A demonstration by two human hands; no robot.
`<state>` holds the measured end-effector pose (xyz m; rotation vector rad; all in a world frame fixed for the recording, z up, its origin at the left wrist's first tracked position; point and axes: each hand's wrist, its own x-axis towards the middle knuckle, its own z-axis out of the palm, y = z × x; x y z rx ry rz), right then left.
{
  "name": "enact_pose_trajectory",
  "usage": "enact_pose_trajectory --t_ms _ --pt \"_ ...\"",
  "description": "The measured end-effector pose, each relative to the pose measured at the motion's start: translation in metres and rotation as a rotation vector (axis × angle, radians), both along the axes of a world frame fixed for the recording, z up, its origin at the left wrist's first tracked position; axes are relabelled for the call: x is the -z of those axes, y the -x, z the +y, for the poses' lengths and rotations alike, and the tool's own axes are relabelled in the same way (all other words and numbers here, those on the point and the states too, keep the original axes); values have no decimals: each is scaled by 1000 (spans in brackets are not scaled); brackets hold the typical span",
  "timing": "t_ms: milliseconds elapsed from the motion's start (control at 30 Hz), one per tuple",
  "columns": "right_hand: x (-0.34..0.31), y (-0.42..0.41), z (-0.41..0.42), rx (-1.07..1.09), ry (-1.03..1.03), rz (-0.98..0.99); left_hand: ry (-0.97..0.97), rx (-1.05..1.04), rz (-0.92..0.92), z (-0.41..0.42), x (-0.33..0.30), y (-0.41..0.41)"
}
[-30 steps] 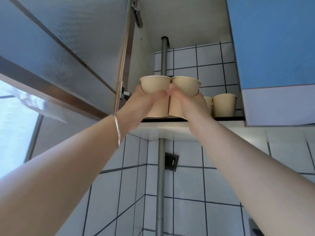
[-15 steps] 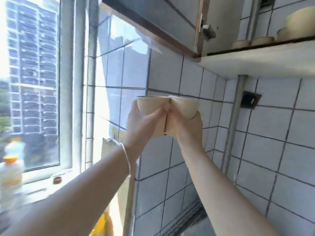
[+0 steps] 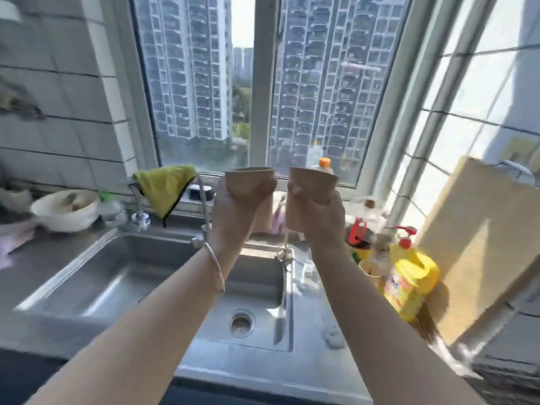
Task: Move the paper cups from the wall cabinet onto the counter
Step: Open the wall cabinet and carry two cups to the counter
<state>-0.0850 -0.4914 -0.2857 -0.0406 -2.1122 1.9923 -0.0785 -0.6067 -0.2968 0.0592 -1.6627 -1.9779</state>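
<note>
Now both hands grip paper cups, left hand (image 3: 233,213) holding one cup (image 3: 250,182), right hand (image 3: 320,219) another cup (image 3: 311,188), sink (image 3: 117,276) at six o'clock.

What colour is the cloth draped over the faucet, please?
Yellow-green cloth with dark edging, in the head view.

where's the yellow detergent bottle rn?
Head view, right side: the yellow detergent bottle stands on the counter right of the sink, before the leaning cutting board.

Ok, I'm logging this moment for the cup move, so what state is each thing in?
Left paper cup: upright, gripped by left hand.
Right paper cup: upright, gripped by right hand.
Sink: nothing in it.
Yellow cloth: draped over the faucet.
White bowl: on the counter.
</note>
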Motion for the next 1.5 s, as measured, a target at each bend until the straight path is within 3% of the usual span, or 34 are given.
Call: enact_pose_trajectory --t_ms 333,700,900,1233,1500 --pt "73 -75 -317 -441 74 -151 119 -510 -193 -305 58 -126" --pt "116 -173 -597 -944 -26 -277 -143 -1017 -262 -539 105 -279" --pt "123 -212 -720 -1165 -165 -220 -237 -1259 -267 -625 115 -330" --pt "148 -268 -848 -1403 -343 -242 -350 -1469 -297 -720 148 -397" --pt "186 -306 -955 -1400 -392 -285 -385 -1427 -376 -837 186 -430"
